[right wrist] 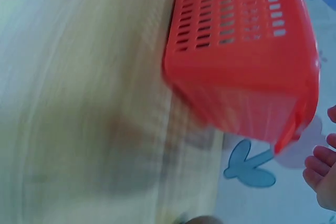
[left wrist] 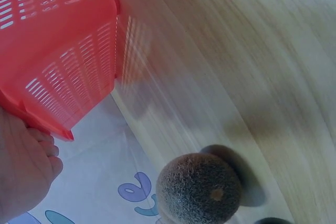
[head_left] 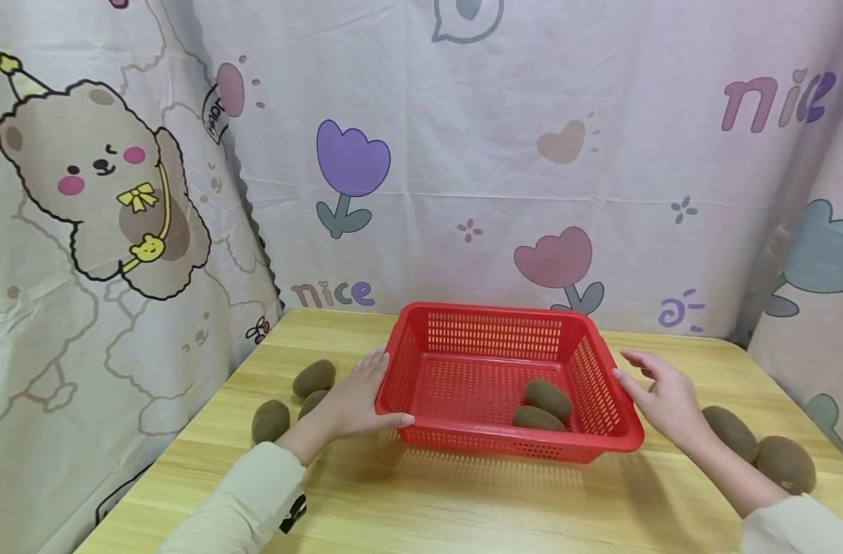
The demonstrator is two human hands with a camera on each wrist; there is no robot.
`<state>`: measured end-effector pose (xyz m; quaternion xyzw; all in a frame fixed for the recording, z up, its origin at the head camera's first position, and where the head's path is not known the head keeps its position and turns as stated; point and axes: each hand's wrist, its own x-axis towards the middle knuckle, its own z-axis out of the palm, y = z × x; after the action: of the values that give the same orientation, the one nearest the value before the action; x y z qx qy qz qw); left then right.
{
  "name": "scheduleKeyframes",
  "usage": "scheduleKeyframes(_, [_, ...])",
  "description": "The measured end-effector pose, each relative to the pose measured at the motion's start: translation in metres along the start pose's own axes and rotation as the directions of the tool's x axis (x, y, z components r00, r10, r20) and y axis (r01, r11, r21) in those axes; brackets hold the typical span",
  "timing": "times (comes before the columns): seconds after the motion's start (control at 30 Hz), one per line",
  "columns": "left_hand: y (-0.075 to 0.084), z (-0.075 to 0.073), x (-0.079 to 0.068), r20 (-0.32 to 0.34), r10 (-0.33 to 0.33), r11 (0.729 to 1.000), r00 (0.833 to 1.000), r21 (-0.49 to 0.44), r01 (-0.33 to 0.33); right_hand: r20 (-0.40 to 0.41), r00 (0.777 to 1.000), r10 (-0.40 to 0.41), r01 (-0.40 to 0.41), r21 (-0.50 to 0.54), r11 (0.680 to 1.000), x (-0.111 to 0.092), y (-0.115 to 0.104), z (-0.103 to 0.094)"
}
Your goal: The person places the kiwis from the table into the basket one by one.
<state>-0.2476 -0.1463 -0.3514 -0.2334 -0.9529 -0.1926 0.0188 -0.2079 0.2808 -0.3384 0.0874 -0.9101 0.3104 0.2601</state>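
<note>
- Cream cloth sleeves (head_left: 238,496) framed the left hand (head_left: 352,398), fingers extended against the red rectangular plastic basket (head_left: 498,432), and the right hand (head_left: 671,404), fingers spread beside its right rim.
- Only the head view showed inside: two fuzzy brown oval kiwis (head_left: 549,398).
- Outside, three kiwis lay left, at least two right.
- Mid-way along the yellowish wood-grain tabletop (head_left: 463,512), the basket's long axis ran left-to-right.

basket (head_left: 498,437): red | kiwis (head_left: 548,399): brown | table (head_left: 463,515): yellowish wood grain | curtain (head_left: 421,154): whitish, pastel tulips (head_left: 353,160), hearts (head_left: 562,142) | sleeves (head_left: 244,492): cream
</note>
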Motion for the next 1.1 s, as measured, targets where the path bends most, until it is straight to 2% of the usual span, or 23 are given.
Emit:
scheduleKeyframes(0.1, [0.0, 0.0, -0.001, -0.002, -0.003, 1.0, 1.0, -0.007, 0.003, -0.057, 0.998, -0.017, 0.016, -0.012, 1.0, -0.003, 0.012, -0.001])
scheduleKeyframes(0.23, [-0.001, 0.0, -0.002, -0.006, -0.007, 1.0, 1.0, -0.015, 0.007, -0.086, 0.996, -0.006, 0.004, -0.031, 0.999, -0.011, 0.028, 0.001])
scheduleKeyframes(0.63, [-0.001, 0.001, 0.0, -0.01, 0.002, 1.0, 1.0, -0.014, -0.002, -0.087, 0.983, 0.163, -0.171, -0.089, 0.981, -0.027, 0.074, 0.004])
scheduleKeyframes(0.87, [0.0, 0.001, 0.0, -0.015, 0.004, 1.0, 1.0, -0.022, -0.005, -0.067, 0.973, 0.22, -0.227, -0.139, 0.964, -0.025, 0.088, 0.008])
scheduleKeyframes(1.1, [0.0, 0.001, 0.001, -0.022, 0.011, 1.0, 1.0, -0.027, -0.012, -0.056, 0.975, 0.214, -0.221, -0.19, 0.957, -0.023, 0.092, 0.014])
